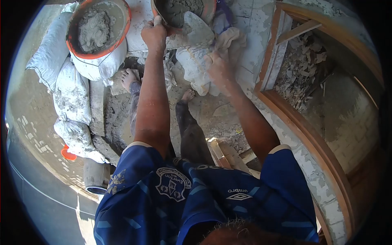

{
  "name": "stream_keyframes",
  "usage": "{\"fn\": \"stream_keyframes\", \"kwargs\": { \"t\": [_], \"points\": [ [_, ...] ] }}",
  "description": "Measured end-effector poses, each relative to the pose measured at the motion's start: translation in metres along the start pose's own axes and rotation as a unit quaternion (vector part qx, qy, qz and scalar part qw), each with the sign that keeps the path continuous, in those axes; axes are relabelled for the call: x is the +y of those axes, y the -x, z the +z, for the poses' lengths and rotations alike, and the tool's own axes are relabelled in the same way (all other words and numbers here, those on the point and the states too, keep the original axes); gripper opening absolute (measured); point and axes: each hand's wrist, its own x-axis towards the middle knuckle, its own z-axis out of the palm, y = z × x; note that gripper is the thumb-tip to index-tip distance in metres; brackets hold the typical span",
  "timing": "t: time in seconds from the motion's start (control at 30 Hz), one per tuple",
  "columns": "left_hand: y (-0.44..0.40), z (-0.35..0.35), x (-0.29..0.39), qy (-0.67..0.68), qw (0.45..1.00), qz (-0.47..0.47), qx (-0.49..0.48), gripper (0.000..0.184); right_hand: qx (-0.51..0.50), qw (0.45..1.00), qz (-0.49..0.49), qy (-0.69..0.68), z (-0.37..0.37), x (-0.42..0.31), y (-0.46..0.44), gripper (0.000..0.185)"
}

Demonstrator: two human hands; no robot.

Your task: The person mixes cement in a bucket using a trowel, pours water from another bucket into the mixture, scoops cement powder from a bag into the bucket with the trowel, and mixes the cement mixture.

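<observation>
My left hand (pixel 154 34) is closed on the near rim of an orange-edged tub (pixel 211 11) of wet grey mortar, thumb on top. Over the tub's near right side lies a mortar-smeared trowel (pixel 197 29), its pointed blade towards the mortar. My right hand (pixel 219 67) is closed in a fist just behind the blade, apparently round the handle, which is mostly hidden. Below that hand a whitish sack (pixel 191 67) hangs in folds, and a beige cloth (pixel 232 40) lies beyond it.
A second orange-rimmed tub (pixel 127 25) of mortar stands on a white sack at the upper left. Filled sacks (pixel 71 96) line the left side. A wooden frame (pixel 300 112) runs down the right, with rubble (pixel 300 71) inside. A dark bucket (pixel 96 176) is at the lower left.
</observation>
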Motion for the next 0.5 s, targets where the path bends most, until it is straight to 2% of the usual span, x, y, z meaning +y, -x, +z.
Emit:
{"fn": "stream_keyframes", "kwargs": {
  "t": [0.07, 0.1, 0.17, 0.2, 0.23, 0.27, 0.3, 0.33, 0.37, 0.5],
  "points": [
    [0.008, -0.002, 0.013, 0.032, 0.998, -0.050, 0.010, 0.030, -0.016, 0.999, -0.010, -0.040, -0.013, -0.011, -0.009, 0.039],
    [0.009, -0.005, 0.015, 0.014, 0.999, -0.052, -0.001, 0.030, -0.038, 0.996, -0.016, -0.083, -0.017, -0.018, -0.011, 0.040],
    [-0.004, -0.008, 0.000, 0.004, 1.000, -0.025, -0.011, 0.030, -0.031, 0.997, 0.013, -0.065, -0.064, -0.030, -0.027, 0.039],
    [-0.006, -0.012, -0.007, -0.006, 1.000, 0.006, -0.024, 0.030, 0.010, 0.998, -0.060, 0.024, -0.083, -0.016, -0.043, 0.037],
    [-0.003, -0.013, -0.003, 0.022, 0.999, -0.010, -0.029, 0.031, 0.054, 0.983, -0.135, 0.112, -0.106, 0.000, -0.064, 0.036],
    [-0.001, -0.013, 0.006, 0.026, 0.999, -0.010, -0.025, 0.031, 0.010, 0.948, -0.182, 0.262, -0.135, 0.007, -0.090, 0.037],
    [0.004, -0.014, 0.015, 0.019, 0.999, -0.024, -0.034, 0.032, -0.020, 0.886, -0.242, 0.394, -0.163, 0.013, -0.115, 0.038],
    [0.009, -0.016, 0.018, 0.011, 0.998, -0.039, -0.044, 0.032, -0.018, 0.855, -0.279, 0.437, -0.170, 0.012, -0.131, 0.037],
    [0.006, -0.015, 0.012, 0.000, 0.999, -0.017, -0.040, 0.032, -0.012, 0.819, -0.316, 0.478, -0.176, 0.011, -0.148, 0.036],
    [0.000, -0.012, -0.005, -0.029, 0.999, 0.015, -0.042, 0.033, -0.126, 0.684, -0.295, 0.655, -0.161, -0.081, -0.160, 0.018]
  ]
}}
